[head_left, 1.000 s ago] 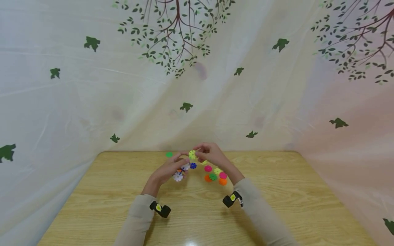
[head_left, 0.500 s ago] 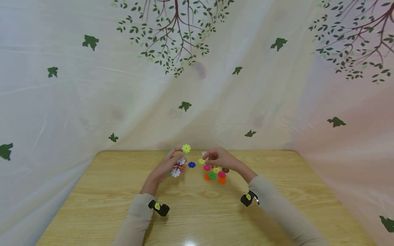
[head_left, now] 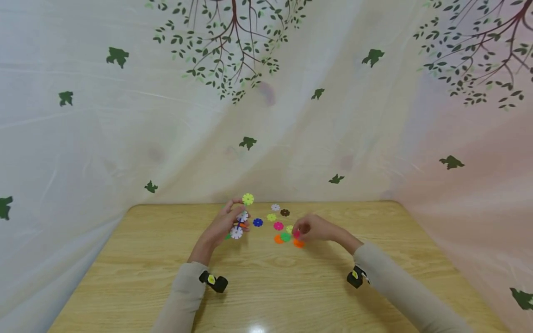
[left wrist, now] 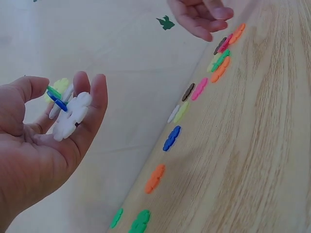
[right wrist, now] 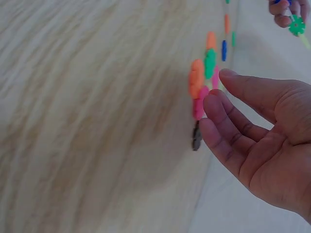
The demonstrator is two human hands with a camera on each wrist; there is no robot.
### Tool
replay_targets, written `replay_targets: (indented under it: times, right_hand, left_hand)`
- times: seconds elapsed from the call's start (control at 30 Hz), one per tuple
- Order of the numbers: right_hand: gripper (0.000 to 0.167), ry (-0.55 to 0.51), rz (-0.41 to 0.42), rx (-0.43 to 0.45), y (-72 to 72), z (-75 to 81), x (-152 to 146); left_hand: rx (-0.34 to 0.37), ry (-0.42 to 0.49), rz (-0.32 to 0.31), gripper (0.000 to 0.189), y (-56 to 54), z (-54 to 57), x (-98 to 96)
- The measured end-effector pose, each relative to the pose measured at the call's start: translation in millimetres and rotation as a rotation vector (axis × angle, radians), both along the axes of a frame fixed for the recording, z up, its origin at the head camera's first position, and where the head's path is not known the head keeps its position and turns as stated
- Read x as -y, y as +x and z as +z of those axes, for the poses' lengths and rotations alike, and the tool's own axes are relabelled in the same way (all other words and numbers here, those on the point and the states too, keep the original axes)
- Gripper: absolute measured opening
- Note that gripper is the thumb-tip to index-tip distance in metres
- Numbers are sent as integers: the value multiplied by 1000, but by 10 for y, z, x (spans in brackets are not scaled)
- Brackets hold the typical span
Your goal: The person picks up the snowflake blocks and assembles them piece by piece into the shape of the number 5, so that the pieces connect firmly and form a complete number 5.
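Note:
My left hand pinches a small joined cluster of notched plastic snowflake discs, raised above the table. In the left wrist view a white disc faces the camera, with a blue disc slotted into it. A green disc and a yellow disc show behind. My right hand hovers over loose discs at the right, nearest a pink disc and an orange disc. Its fingers are loosely bent, thumb apart, and nothing shows between them in the right wrist view.
Loose discs lie on the wooden table: blue, brown, white, pink and green. Orange and green ones lie under the left hand. A leaf-printed curtain hangs behind the table.
My right hand has let go of the yellow disc, now part of the cluster in my left hand, and has moved right and down to the loose discs. The left hand shifted slightly left.

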State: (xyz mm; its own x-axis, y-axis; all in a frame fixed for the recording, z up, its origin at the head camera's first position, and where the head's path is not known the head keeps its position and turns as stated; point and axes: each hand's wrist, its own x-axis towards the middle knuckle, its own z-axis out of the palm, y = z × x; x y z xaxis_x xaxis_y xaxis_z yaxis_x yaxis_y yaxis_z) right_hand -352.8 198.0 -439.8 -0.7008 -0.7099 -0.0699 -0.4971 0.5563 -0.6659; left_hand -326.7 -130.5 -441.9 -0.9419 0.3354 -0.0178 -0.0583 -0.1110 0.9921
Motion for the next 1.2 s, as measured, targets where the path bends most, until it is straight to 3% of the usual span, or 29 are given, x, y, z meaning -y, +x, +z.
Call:
replay_targets:
  times: [0.3, 0.47, 0.7, 0.93, 1.2]
  right_hand:
    - [25, -25, 37, -12, -4, -171, -118]
    - [24, -43, 40, -19, 6, -184, -122]
    - [21, -98, 144, -91, 53, -142, -112]
    - [23, -55, 71, -47, 64, -168, -75]
    - [24, -37, 57, -42, 68, -166, -66]
  left_hand:
    - [-17, 27, 0, 19, -6, 14, 14]
    - [-32, 22, 7, 21, -17, 12, 25]
    - [-39, 12, 16, 23, -17, 10, 23]
    - [-38, 19, -4, 22, 0, 7, 22]
    - [-50, 32, -30, 23, 3, 3, 17]
